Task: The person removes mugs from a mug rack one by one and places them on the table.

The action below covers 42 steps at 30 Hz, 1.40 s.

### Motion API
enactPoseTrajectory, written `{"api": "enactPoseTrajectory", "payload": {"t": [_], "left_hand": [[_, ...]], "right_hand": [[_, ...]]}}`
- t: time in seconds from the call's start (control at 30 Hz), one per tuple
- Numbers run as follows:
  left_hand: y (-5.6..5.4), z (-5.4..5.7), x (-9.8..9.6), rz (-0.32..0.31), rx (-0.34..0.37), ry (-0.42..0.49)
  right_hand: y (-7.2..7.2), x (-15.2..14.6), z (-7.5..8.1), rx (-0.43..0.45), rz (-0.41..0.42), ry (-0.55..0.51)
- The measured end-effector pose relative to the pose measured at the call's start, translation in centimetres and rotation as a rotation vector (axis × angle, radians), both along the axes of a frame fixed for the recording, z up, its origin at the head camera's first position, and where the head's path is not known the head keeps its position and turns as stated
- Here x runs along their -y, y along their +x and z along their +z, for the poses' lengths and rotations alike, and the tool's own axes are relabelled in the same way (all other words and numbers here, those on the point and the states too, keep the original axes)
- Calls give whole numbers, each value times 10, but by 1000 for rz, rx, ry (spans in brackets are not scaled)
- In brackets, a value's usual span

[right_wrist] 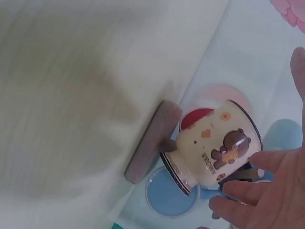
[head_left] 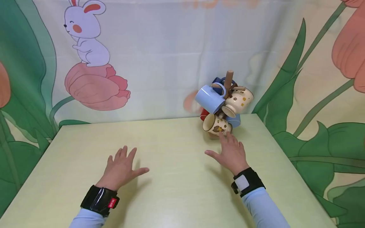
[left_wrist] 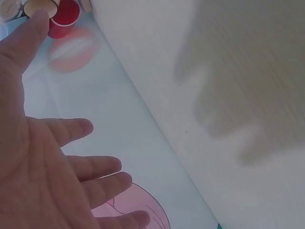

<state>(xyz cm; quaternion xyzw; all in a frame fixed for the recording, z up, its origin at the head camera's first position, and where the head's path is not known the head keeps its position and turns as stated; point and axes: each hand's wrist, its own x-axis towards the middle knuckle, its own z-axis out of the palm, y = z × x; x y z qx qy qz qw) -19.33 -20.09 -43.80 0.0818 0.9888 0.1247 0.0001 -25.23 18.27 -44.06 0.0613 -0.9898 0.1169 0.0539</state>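
Note:
My left hand point(head_left: 119, 169) is held over the left part of the table with its fingers spread, holding nothing. Further right, my right hand point(head_left: 231, 155) is likewise spread and holds nothing; its fingertips overlap the lower edge of a cream bear mug point(head_left: 216, 124) in the head view. This mug point(right_wrist: 217, 145) hangs tilted low on a wooden mug tree point(head_left: 229, 79). Above it hang a light blue mug point(head_left: 209, 98) and a cream spotted mug point(head_left: 240, 100). A dark blue mug point(head_left: 217, 90), a red mug point(left_wrist: 65, 18) and a second blue mug point(right_wrist: 171, 193) are partly hidden.
The mug tree's round wooden base point(right_wrist: 152, 143) stands near the back right corner of the pale table point(head_left: 171, 190). Behind and beside the table hangs a printed cloth point(head_left: 159, 63) with a rabbit and flowers. Both hands cast shadows on the tabletop.

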Motion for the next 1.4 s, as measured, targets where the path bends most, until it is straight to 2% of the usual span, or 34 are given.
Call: {"api": "enactPoseTrajectory", "payload": {"t": [0.2,0.33,0.63,1.0,1.13,1.4], "left_hand": [[1,3,0,-5,24,19],[1,5,-1,-18,28,33],[-2,10,-4,-53,46,125],[-6,17,-8,-103,30,120],[-6,18,-9,-104,59,109],[-4,20,-10,-98,122,88]], "right_hand": [[-6,-3,8,-53,10,-5],[-9,-7,15,-55,12,-34],[-17,-23,36,23,-18,-242],[-38,-55,66,39,-91,-351],[-49,-63,76,70,-125,-387],[-69,-70,92,123,-201,-555]]}}
